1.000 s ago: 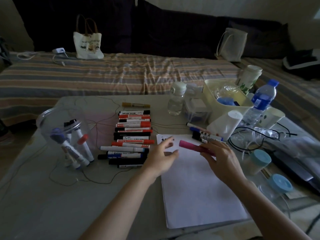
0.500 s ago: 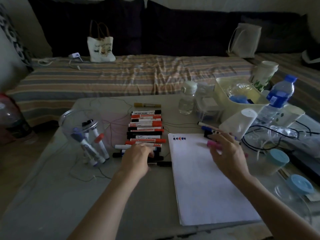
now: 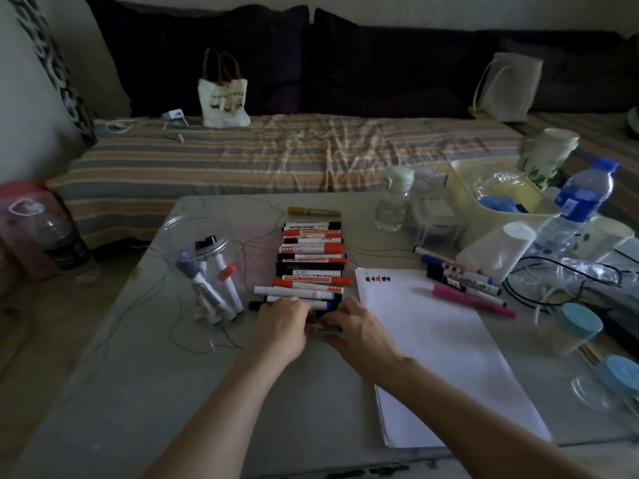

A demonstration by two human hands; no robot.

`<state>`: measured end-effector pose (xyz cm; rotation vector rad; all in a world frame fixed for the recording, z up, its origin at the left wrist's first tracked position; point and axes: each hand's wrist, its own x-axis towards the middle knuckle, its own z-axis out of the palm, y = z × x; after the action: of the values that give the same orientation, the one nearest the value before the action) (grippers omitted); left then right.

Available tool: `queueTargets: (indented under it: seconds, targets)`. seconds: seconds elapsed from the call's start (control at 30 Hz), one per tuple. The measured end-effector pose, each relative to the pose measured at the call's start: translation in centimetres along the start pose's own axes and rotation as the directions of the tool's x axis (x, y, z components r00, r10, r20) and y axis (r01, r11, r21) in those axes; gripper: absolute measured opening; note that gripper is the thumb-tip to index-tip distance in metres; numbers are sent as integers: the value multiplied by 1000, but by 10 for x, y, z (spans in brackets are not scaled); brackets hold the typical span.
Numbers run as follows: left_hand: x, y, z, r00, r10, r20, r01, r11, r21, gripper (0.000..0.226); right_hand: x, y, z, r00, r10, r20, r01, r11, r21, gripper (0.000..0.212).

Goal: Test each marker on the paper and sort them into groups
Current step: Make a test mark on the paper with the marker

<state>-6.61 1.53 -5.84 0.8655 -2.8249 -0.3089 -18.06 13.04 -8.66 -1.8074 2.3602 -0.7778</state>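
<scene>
Now, hands: left hand (image 3: 281, 321) and right hand (image 3: 359, 326) both at the near end of the marker row (image 3: 311, 267), fingers curled on a dark marker (image 3: 326, 327); exact grip cannot tell.
Paper: paper (image 3: 442, 354) right of the row, small test marks at its top corner.
Sorted: pink marker (image 3: 473, 301) with others by the paper's far right edge.
Jar: jar (image 3: 204, 267) left, holding markers.

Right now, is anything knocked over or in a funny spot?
Yes. The clear jar lies on its side left of the marker row, markers spilling from its mouth. A yellow marker sits alone beyond the row.
</scene>
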Motion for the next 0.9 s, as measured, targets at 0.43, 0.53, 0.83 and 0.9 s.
queueTargets:
  seconds: [0.43,0.53,0.83,0.9]
  targets:
    - [1,24,-31,965,-136,226,250,206,-946,12,-2,-36,-80,818,572,65,-331,375,866,18]
    - [1,33,-36,942,-181,281,270,-83,-959,9,-5,-37,-85,802,586,113,-320,264,910,16]
    - [4,50,-29,987,90,-132,-156,702,-695,15,-11,-15,-93,783,608,131,-329,226,917,23]
    - [7,56,-31,985,146,-94,-171,718,-675,25,-12,-9,-94,799,593,101,-334,298,894,23]
